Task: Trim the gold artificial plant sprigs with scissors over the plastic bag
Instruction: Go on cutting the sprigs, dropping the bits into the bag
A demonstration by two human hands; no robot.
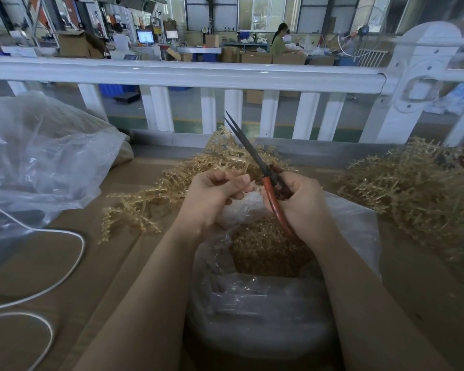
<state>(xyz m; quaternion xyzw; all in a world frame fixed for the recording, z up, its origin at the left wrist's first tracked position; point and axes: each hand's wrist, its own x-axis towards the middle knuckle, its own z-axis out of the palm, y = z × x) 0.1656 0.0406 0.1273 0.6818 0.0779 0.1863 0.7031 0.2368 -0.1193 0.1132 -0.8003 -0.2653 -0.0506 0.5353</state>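
**Two hands, scissors and gold sprigs above an open plastic bag**

A person's bare forearms reach forward over a brown cardboard-covered table point(150, 263). The right hand point(300, 204) is curled round the red-orange loop handles of a pair of scissors point(255, 156), whose long, dark, slender blades point up and away, tips slightly parted. The left hand point(217, 191) has its fingers bent, pinching the stem end of a gold artificial sprig point(145, 204), a thin plastic stalk with small bead-like buds, that trails off to the left across the table. Directly below both hands sits a clear, crinkled plastic bag point(252, 303), its mouth open and holding a heap of gold trimmings point(263, 250). A loose pile of gold sprigs point(407, 191) lies at the right, another point(220, 153) behind the hands. A larger translucent bag point(38, 162) slumps at the left, near a white cable point(73, 266). A white railing point(188, 73) runs behind. No writing is legible.
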